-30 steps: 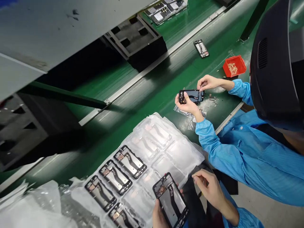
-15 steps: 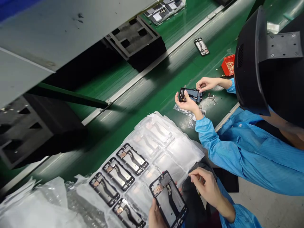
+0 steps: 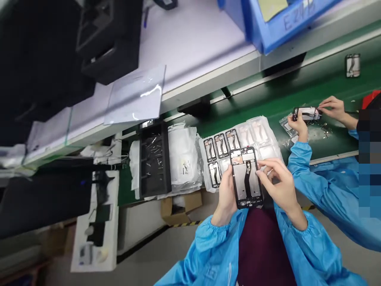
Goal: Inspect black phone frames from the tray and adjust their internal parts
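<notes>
My left hand (image 3: pixel 226 194) grips the left edge of a black phone frame (image 3: pixel 247 177), held upright in front of me with its inner side facing up. My right hand (image 3: pixel 278 183) touches the frame's right edge, fingers curled against it. Behind the frame lies a clear plastic tray (image 3: pixel 269 137) with several more phone frames (image 3: pixel 221 143) in its pockets, resting on the green conveyor belt (image 3: pixel 282 93).
A co-worker in a blue sleeve at the right holds another phone frame (image 3: pixel 307 113) in both hands. A black parts tray (image 3: pixel 154 159) and plastic bags (image 3: pixel 183 159) lie left of the clear tray. A blue bin (image 3: pixel 282 20) sits on the upper shelf. A loose frame (image 3: pixel 353 64) rides the belt.
The view swung left and pulled back. I raised the phone frame to the middle, and my right hand moved from beside it onto its right edge.
</notes>
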`<state>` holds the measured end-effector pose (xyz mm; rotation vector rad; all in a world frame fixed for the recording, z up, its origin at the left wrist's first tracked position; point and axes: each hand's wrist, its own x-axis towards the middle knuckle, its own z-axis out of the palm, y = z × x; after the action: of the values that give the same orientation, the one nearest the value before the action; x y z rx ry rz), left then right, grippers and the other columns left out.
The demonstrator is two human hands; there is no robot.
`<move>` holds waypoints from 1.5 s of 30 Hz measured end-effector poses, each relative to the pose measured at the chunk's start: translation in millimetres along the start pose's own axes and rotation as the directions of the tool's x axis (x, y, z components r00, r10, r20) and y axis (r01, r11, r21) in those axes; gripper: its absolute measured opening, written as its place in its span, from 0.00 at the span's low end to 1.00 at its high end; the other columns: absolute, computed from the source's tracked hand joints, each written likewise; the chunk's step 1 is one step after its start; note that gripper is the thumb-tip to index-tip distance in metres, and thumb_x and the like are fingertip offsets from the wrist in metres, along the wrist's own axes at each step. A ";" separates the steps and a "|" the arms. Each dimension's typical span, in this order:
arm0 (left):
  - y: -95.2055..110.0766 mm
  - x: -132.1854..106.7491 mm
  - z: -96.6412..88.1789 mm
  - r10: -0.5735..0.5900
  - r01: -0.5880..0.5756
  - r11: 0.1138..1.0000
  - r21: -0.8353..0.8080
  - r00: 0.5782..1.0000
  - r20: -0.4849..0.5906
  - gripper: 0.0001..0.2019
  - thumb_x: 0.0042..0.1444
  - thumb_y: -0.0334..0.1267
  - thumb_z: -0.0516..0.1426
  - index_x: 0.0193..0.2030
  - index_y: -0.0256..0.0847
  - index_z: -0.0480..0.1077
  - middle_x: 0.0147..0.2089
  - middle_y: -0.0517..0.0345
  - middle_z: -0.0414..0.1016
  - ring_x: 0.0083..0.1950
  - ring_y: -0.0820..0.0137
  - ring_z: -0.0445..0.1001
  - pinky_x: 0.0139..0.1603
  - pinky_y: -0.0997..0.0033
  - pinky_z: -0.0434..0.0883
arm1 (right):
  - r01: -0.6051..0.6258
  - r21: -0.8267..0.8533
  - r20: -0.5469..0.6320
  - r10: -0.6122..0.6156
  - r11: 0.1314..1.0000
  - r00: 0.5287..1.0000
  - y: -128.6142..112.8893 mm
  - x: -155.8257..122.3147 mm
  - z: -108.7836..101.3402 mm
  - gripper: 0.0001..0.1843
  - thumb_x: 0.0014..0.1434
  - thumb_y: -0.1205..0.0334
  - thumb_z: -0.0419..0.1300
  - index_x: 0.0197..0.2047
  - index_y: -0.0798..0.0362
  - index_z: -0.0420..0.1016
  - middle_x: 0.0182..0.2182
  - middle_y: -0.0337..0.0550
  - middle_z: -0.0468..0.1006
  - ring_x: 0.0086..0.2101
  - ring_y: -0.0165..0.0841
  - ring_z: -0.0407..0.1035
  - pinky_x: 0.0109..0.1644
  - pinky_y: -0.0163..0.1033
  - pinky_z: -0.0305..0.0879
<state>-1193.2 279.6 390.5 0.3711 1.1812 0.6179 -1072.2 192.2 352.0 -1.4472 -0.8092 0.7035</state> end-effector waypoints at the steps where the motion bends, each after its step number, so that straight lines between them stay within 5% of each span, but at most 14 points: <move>1: 3.5 -5.6 -0.5 0.021 -0.021 1.000 -0.016 1.000 0.006 0.21 0.71 0.48 0.58 0.59 0.35 0.81 0.55 0.47 0.86 0.62 0.51 0.82 0.70 0.55 0.74 | -0.004 0.030 0.005 0.004 1.000 1.000 -6.1 -0.4 1.4 0.09 0.74 0.57 0.65 0.54 0.48 0.82 0.47 0.46 0.77 0.32 0.32 0.72 0.27 0.36 0.70; 6: 13.2 -21.5 -2.1 -0.027 0.037 0.994 -0.101 0.995 0.093 0.22 0.72 0.47 0.56 0.60 0.34 0.80 0.52 0.46 0.87 0.57 0.51 0.85 0.66 0.54 0.77 | -0.051 0.152 0.068 0.041 0.987 0.997 -30.6 -3.1 5.7 0.09 0.74 0.57 0.66 0.54 0.48 0.82 0.43 0.45 0.78 0.37 0.35 0.74 0.36 0.38 0.75; 17: 21.1 -19.7 4.6 -0.136 0.151 0.985 -0.081 0.977 0.167 0.21 0.69 0.47 0.60 0.57 0.31 0.81 0.46 0.45 0.88 0.53 0.50 0.87 0.60 0.56 0.81 | -0.076 0.246 0.168 0.034 0.966 0.985 -68.3 2.7 -3.2 0.13 0.72 0.57 0.69 0.57 0.48 0.80 0.46 0.46 0.78 0.37 0.35 0.75 0.37 0.38 0.79; 21: 19.0 -23.8 14.4 0.037 -0.023 0.996 -0.082 0.985 0.166 0.21 0.70 0.49 0.61 0.57 0.34 0.82 0.52 0.46 0.87 0.60 0.51 0.84 0.68 0.55 0.76 | -0.091 0.103 0.122 0.078 0.991 0.989 -65.6 5.9 -8.7 0.20 0.67 0.56 0.73 0.60 0.48 0.79 0.51 0.48 0.79 0.42 0.37 0.76 0.34 0.36 0.77; 25: 19.2 -31.1 22.3 0.238 -0.232 0.971 -0.054 0.940 0.244 0.21 0.68 0.52 0.64 0.57 0.39 0.82 0.59 0.50 0.85 0.69 0.52 0.77 0.74 0.55 0.70 | -0.175 0.099 0.061 0.169 0.980 0.984 -50.1 10.8 -7.6 0.26 0.65 0.50 0.74 0.61 0.50 0.78 0.53 0.50 0.80 0.39 0.36 0.77 0.36 0.37 0.79; 31: 30.1 -41.5 17.7 0.325 -0.301 0.945 -0.129 0.913 0.248 0.17 0.63 0.38 0.68 0.58 0.44 0.82 0.60 0.52 0.84 0.76 0.51 0.69 0.77 0.54 0.67 | -0.293 0.365 0.144 0.258 0.884 0.955 -38.4 11.0 8.8 0.27 0.62 0.44 0.76 0.56 0.49 0.76 0.44 0.46 0.82 0.43 0.41 0.80 0.43 0.41 0.82; 35: 41.5 -55.1 6.6 0.304 -0.274 0.952 -0.133 0.883 0.358 0.20 0.59 0.36 0.70 0.58 0.42 0.83 0.66 0.48 0.80 0.80 0.47 0.63 0.77 0.55 0.67 | -0.385 0.454 0.207 0.325 0.804 0.923 -39.0 6.8 24.4 0.28 0.62 0.40 0.74 0.54 0.49 0.75 0.44 0.47 0.82 0.44 0.43 0.80 0.44 0.44 0.83; 38: 43.7 -67.1 -0.4 0.315 -0.288 0.949 -0.128 0.864 0.393 0.29 0.44 0.28 0.76 0.56 0.38 0.84 0.68 0.40 0.77 0.78 0.40 0.64 0.76 0.54 0.67 | -0.330 0.458 0.114 0.313 0.825 0.943 -38.7 5.9 33.6 0.25 0.66 0.39 0.68 0.56 0.47 0.73 0.50 0.47 0.81 0.52 0.43 0.78 0.56 0.48 0.80; 41: 36.3 -73.6 -3.8 0.428 -0.442 0.896 -0.027 0.849 0.309 0.29 0.35 0.24 0.78 0.49 0.40 0.86 0.60 0.42 0.83 0.73 0.41 0.71 0.77 0.51 0.66 | -0.276 0.423 0.036 0.288 0.863 0.957 -38.0 4.6 42.6 0.23 0.67 0.41 0.67 0.55 0.46 0.72 0.49 0.46 0.80 0.53 0.42 0.77 0.63 0.50 0.76; 43: 30.5 -73.0 -5.8 0.541 -0.564 0.824 0.043 0.808 0.233 0.22 0.38 0.26 0.78 0.43 0.42 0.87 0.52 0.45 0.86 0.66 0.45 0.78 0.75 0.51 0.69 | -0.264 0.435 0.040 0.275 0.861 0.961 -37.6 1.8 49.1 0.21 0.67 0.42 0.68 0.54 0.46 0.72 0.47 0.45 0.80 0.51 0.40 0.77 0.63 0.48 0.75; 45: 28.8 -69.5 -10.1 0.673 -0.698 0.707 0.116 0.714 0.195 0.13 0.47 0.31 0.77 0.41 0.43 0.88 0.47 0.47 0.87 0.57 0.50 0.83 0.70 0.54 0.74 | -0.256 0.437 0.062 0.255 0.862 0.965 -37.0 -1.9 53.4 0.20 0.67 0.44 0.69 0.52 0.47 0.73 0.47 0.45 0.80 0.49 0.39 0.77 0.60 0.46 0.77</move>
<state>-1226.9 258.1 455.0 1.0316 0.9422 1.1188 -1119.6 220.2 386.6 -1.1430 -0.4177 1.0201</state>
